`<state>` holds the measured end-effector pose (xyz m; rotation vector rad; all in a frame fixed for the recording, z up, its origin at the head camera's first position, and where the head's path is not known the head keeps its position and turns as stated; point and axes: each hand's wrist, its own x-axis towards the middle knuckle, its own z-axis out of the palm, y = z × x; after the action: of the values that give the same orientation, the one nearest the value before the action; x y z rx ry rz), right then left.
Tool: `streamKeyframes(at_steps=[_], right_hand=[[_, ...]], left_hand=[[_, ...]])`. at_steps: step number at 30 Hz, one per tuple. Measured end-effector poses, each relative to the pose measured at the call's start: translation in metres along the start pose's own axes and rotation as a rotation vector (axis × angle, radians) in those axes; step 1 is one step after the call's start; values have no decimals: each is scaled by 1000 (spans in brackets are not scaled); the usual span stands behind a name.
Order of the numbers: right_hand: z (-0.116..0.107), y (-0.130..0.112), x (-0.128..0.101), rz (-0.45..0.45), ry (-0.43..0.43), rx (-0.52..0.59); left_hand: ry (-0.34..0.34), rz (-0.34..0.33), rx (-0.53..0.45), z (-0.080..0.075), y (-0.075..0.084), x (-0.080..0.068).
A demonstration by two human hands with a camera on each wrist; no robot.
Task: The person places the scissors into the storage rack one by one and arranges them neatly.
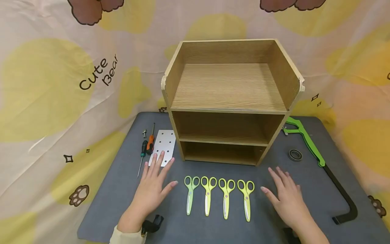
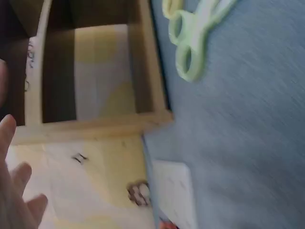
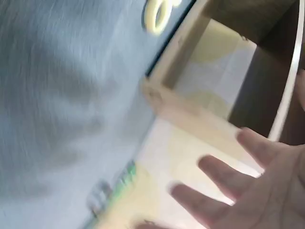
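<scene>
Several small scissors lie in a row on the grey table with their handles toward the shelf. The leftmost pair of scissors [image 1: 190, 195] is pale green, and the others, such as the rightmost scissors [image 1: 246, 200], are yellow. My left hand [image 1: 152, 191] is left of the row with fingers spread, its fingertips near a white perforated plate [image 1: 163, 145]. On the row's other side is my right hand [image 1: 287, 200], also with spread fingers. Neither hand holds anything. In the left wrist view the pale green scissors [image 2: 190, 43] show only in part.
A wooden shelf unit [image 1: 228, 86] stands behind the scissors. Left of it lie an orange screwdriver [image 1: 150, 144], a dark green screwdriver [image 1: 143, 149] and a small bolt [image 1: 144, 133]. To the right are a black ring [image 1: 295, 155] and a green-handled hacksaw [image 1: 312, 145] with a black frame.
</scene>
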<state>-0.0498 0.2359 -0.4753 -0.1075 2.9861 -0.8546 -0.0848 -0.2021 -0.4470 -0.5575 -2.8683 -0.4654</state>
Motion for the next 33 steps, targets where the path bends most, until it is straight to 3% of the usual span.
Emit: streamKeyframes(at_steps=[3, 9, 12, 14, 17, 22, 28, 33], right_hand=[[18, 0, 6, -20, -51, 62], [51, -2, 16, -13, -73, 28], [60, -3, 19, -2, -74, -16], [63, -4, 20, -5, -59, -41], [65, -4, 22, -8, -43, -41], [68, -4, 24, 33, -60, 21], [64, -5, 33, 95, -113, 74], [52, -9, 41, 111, -229, 83]], left_hand=[[137, 72, -42, -20, 9, 21], [570, 224, -212, -86, 34, 83], [688, 285, -282, -114, 40, 113], [704, 310, -317, -127, 40, 133], [655, 313, -400, -136, 35, 160], [595, 367, -568, -122, 17, 190], [702, 494, -497, -108, 1, 210], [697, 498, -459, -110, 1, 220]])
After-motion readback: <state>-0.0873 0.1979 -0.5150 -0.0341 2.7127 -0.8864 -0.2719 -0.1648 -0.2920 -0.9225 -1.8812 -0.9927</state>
